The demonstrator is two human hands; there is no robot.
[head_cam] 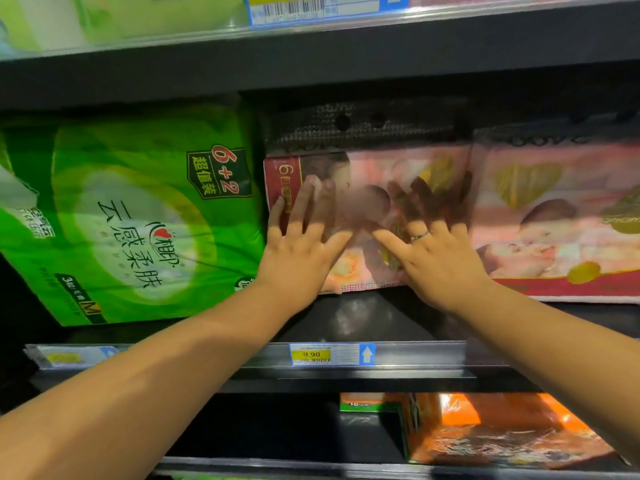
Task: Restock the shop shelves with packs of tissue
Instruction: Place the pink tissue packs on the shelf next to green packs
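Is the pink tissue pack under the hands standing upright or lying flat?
Upright: the pink pack stands on its bottom edge on the shelf, handle strip uppermost, left hand and right hand flat against its front.

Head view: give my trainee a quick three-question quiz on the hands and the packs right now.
1. True or false: the left hand and the right hand both lie flat, fingers spread, on the pink pack.
2. What stands beside the pink pack on the left hand's side? A. green pack B. blue box C. bottle
3. Fill in: the yellow price tag on the shelf edge below reads ____.
Key: 1 true; 2 A; 3 9.90
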